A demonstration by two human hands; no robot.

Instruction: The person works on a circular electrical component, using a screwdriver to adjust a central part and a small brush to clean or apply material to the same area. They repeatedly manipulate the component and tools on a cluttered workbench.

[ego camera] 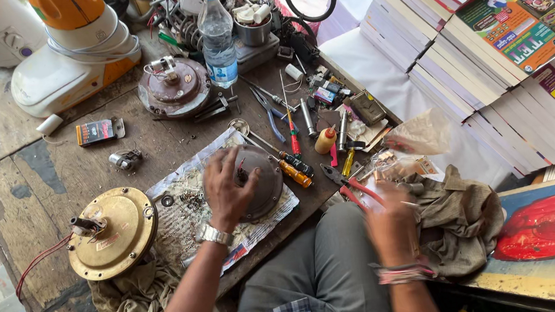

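Note:
My left hand (225, 188) lies spread on top of a round grey metal motor cover (263, 184), which sits on a sheet of printed paper (188, 207) on the wooden workbench (46, 189). A watch is on that wrist. My right hand (390, 223) is blurred, lower right, beside red-handled pliers (354, 188) and a clear plastic bag of small parts (417, 140); whether it holds anything is unclear. An orange-handled screwdriver (290, 173) lies just right of the cover.
A brass-coloured fan motor (114, 234) with a red wire sits at the left. Behind stand a brown motor housing (174, 88), a water bottle (217, 37), a white-orange mixer base (71, 57) and scattered tools. Stacked books (483, 58) fill the right; a grey rag (460, 217) lies by my knee.

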